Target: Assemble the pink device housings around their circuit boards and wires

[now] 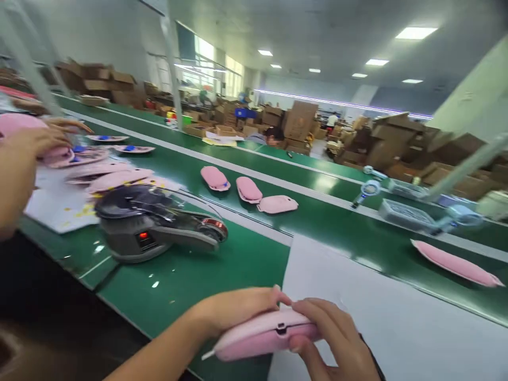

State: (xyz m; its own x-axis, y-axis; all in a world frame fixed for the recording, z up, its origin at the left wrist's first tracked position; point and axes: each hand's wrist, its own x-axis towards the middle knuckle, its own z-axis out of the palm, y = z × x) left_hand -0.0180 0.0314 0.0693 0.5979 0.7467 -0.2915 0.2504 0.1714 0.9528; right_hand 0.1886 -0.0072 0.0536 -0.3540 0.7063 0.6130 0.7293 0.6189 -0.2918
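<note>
At table edge, left hand (238,309) and right hand (333,338) both grip one pink case (262,336); three pink cases (248,189) on belt (337,227)

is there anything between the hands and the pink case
Nothing visible. The left hand and the right hand both grip the pink case directly, over the edge of the white sheet. The tape dispenser sits apart, further back on the green table.

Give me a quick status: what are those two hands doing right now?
Left hand and right hand both gripping one flat pink oval case. Grey tape dispenser machine stands apart, left. Nothing blocking.
</note>
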